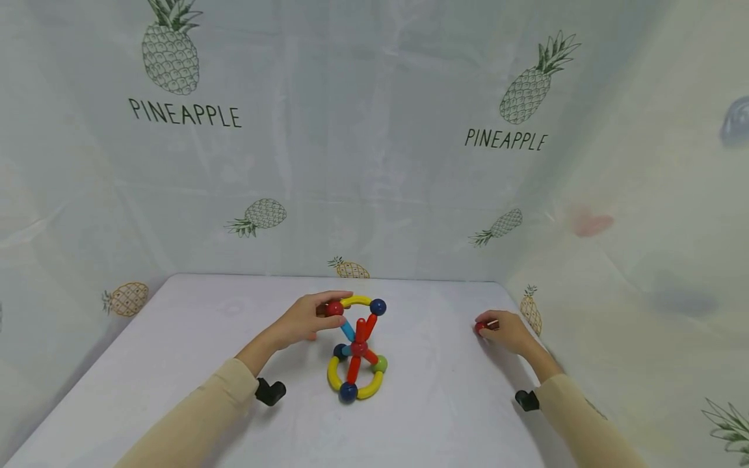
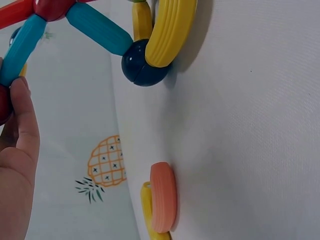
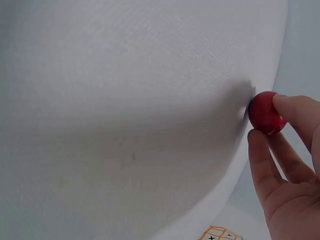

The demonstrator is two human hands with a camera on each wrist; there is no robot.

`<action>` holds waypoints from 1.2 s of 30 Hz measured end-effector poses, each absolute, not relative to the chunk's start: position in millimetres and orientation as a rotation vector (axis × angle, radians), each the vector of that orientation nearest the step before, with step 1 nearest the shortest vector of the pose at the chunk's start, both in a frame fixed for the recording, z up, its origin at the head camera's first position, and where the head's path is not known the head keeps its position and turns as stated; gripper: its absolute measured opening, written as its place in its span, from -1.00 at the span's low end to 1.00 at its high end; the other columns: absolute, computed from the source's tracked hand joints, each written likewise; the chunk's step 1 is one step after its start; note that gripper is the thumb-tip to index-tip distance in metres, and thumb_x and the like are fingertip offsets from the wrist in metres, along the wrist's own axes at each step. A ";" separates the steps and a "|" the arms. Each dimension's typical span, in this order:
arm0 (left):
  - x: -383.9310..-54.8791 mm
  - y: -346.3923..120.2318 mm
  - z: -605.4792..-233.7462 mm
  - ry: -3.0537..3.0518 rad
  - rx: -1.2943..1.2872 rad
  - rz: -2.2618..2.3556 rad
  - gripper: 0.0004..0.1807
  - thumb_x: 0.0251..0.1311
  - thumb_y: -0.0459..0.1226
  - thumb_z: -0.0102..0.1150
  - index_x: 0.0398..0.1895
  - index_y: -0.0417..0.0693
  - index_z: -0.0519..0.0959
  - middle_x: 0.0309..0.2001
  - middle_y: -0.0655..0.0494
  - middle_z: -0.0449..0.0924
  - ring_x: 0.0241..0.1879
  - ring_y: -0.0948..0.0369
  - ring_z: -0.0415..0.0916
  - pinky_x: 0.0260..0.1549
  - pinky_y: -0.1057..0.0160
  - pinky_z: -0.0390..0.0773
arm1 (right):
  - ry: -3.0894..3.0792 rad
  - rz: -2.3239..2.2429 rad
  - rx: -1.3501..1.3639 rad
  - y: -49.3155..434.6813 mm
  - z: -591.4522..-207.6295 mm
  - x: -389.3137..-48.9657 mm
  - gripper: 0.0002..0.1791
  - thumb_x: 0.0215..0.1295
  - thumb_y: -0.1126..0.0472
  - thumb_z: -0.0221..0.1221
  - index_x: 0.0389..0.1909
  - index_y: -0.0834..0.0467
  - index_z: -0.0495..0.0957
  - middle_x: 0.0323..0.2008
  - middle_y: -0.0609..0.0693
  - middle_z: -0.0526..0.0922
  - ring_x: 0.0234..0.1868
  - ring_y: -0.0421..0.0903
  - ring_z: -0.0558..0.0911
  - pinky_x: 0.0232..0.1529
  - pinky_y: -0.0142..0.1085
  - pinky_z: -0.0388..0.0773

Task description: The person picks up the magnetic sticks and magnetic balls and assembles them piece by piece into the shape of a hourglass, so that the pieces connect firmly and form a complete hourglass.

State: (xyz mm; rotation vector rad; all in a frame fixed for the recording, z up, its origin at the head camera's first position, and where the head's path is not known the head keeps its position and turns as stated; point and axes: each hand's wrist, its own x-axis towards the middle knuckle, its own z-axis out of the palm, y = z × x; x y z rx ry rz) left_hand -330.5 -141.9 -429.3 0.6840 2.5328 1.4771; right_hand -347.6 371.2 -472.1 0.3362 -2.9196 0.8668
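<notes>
Centrally, between your hands: one stick-and-ball toy (image 1: 359, 348), upright on the table (image 1: 433, 390), just beside your left hand (image 1: 307, 316) and well apart from your right hand (image 1: 508, 330). Left: thumb and fingers closed about the toy's upper red corner ball (image 1: 335, 309). Right: thumb and fingertips pinching one loose red ball (image 3: 265, 112), near the table's right edge; whether it touches the surface, you cannot tell. Near your left hand: one orange stick (image 2: 163, 197), overlapping one yellow stick (image 2: 147, 207). Surface: white, smooth. Room: pale cloth (image 1: 363, 162), pineapple-printed, hung behind the table
</notes>
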 end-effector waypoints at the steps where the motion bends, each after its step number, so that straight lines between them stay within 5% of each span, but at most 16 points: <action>1: -330.1 -141.7 -428.9 2.534 0.683 1.477 -0.37 0.34 -0.02 0.45 0.47 0.42 0.51 0.11 0.12 0.64 0.03 0.10 0.57 -0.03 0.15 0.68 | -2.917 0.869 0.338 371.2 -472.2 -346.9 -0.75 0.36 0.32 0.39 0.02 0.25 0.71 -0.04 0.21 0.75 -0.06 0.12 0.73 -0.13 -0.08 0.74; 11: -329.5 -141.4 -430.4 2.520 0.685 1.495 -0.36 0.34 -0.01 0.45 0.48 0.41 0.50 0.20 -0.09 0.63 0.03 0.07 0.56 0.03 -0.09 0.70 | -2.877 0.911 0.393 352.9 -468.3 -342.7 -0.68 0.40 0.21 0.39 0.10 0.22 0.70 -0.05 0.12 0.77 -0.08 0.03 0.75 -0.12 -0.19 0.74; 24: -327.7 -138.8 -430.4 2.539 0.623 1.511 -0.37 0.32 -0.01 0.47 0.45 0.47 0.52 0.12 0.09 0.64 -0.03 0.06 0.56 -0.17 -0.11 0.74 | -2.672 1.271 0.666 231.6 -395.6 -304.7 -0.62 0.44 0.14 0.39 0.22 0.09 0.67 0.05 0.04 0.76 -0.01 -0.04 0.76 0.00 -0.26 0.75; 36: -327.4 -139.9 -431.5 2.508 0.656 1.521 -0.35 0.31 0.02 0.47 0.46 0.42 0.52 0.13 0.07 0.64 0.00 0.06 0.57 -0.11 -0.14 0.74 | -2.600 1.298 0.985 152.9 -370.5 -290.2 -0.65 0.44 0.17 0.39 0.20 0.03 0.70 0.01 -0.14 0.77 -0.01 -0.16 0.73 0.03 -0.32 0.72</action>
